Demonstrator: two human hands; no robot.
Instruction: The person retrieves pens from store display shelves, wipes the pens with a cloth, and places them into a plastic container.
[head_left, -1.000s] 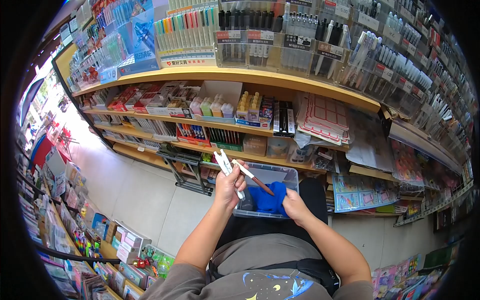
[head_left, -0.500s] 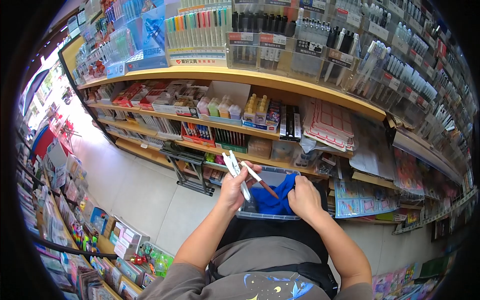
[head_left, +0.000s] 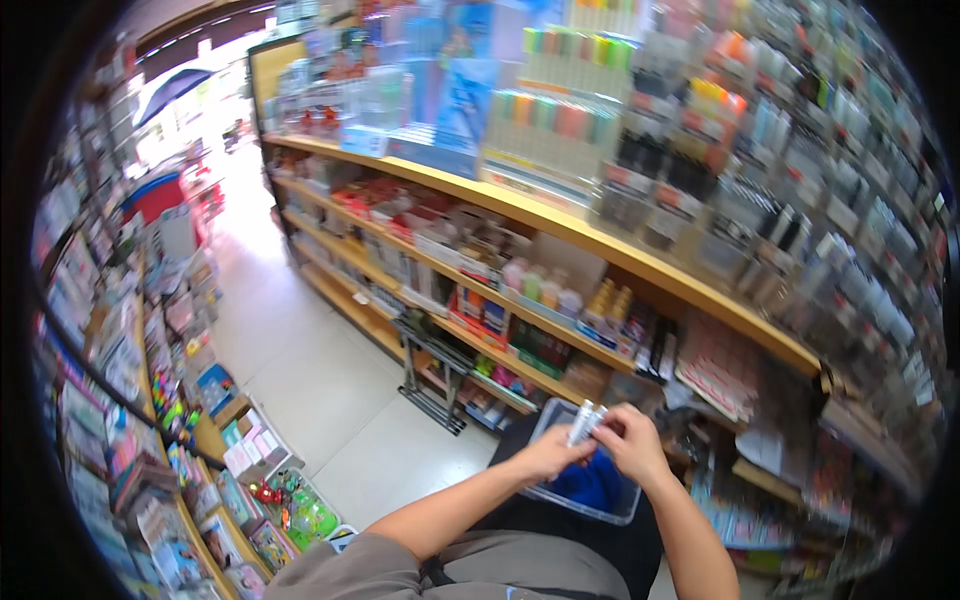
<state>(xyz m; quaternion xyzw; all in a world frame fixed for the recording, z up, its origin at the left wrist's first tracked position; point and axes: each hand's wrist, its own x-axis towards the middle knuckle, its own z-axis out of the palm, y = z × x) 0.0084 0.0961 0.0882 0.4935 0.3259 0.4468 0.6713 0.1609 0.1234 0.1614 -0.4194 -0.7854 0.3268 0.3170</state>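
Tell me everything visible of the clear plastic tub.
The tub looks like see-through plastic, open-topped, roughly rectangular with rounded corners and a rim. It lies at an angle, apparently resting on the dark-clad lap. Blue cloth lies inside. The left hand and right hand are over it, hiding part; whether either touches it is unclear.

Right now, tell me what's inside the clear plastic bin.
A blue cloth lies inside the bin. Anything beneath it is covered; the left hand and right hand hide part of the interior.
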